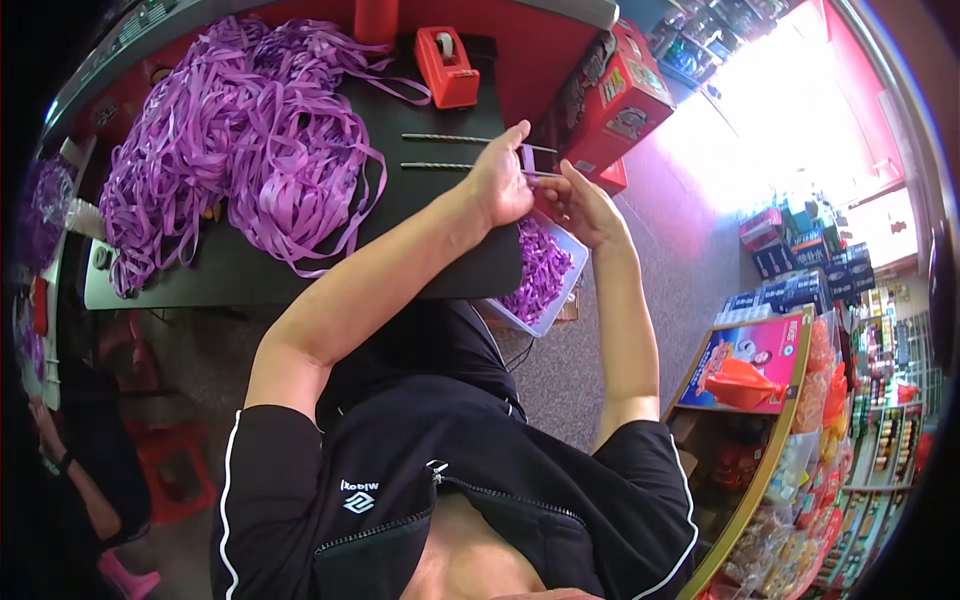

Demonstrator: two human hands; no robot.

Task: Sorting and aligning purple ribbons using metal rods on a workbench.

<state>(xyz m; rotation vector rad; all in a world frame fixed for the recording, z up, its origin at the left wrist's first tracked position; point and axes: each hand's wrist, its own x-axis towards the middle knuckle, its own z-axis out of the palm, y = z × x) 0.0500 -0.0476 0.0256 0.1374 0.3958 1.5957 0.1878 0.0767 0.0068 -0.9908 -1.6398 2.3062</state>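
Two thin twisted metal rods (432, 136) stick out side by side from the right side of the black table. My left hand (500, 180) is curled over the rods with its thumb raised; its other fingers are mostly hidden, and what they hold cannot be made out. A short stretch of purple ribbon (528, 157) shows across the rods beside that hand. Facing it, my right hand (586, 206) pinches at the ribbon near the end of the lower rod. Beneath my hands, a clear plastic bin (566, 290) contains many small purple ribbon pieces (540, 272).
A large tangled heap of purple ribbon (240, 130) covers the table's left part. A red tape dispenser (447, 70) stands at the back. Beyond my right hand is a red box (618, 105). Packed goods and a display case (745, 370) stand right. Another person's arm (85, 490) shows far left.
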